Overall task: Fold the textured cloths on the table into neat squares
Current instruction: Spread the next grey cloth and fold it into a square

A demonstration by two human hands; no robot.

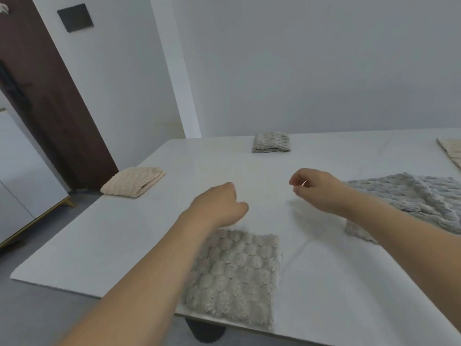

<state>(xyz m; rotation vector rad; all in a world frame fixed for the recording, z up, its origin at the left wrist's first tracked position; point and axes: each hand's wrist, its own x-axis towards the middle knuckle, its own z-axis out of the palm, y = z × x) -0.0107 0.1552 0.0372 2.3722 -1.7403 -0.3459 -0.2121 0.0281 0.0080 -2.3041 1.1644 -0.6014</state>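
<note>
The white table [124, 245] fills the lower half of the frame and carries five textured cloths. Largest is the grey cloth [411, 203] at the right edge, lying loose and rumpled, so by my reading it is not yet folded. Next, at lower centre by the near table edge, a grey-beige bubble-textured cloth [237, 278] lies flat as a tidy square and looks finished. A cream folded cloth [133, 181] sits at the left table edge and a small grey folded cloth [271, 142] at the far centre; both look done. A beige cloth [451, 151] is cut off at the upper right, its state unclear. The left hand [219, 206] hovers above the bare table, fingers curled inward, holding nothing. The right hand [316, 188] hovers too, fingers loosely curled, thumb and forefinger near each other, empty.
</note>
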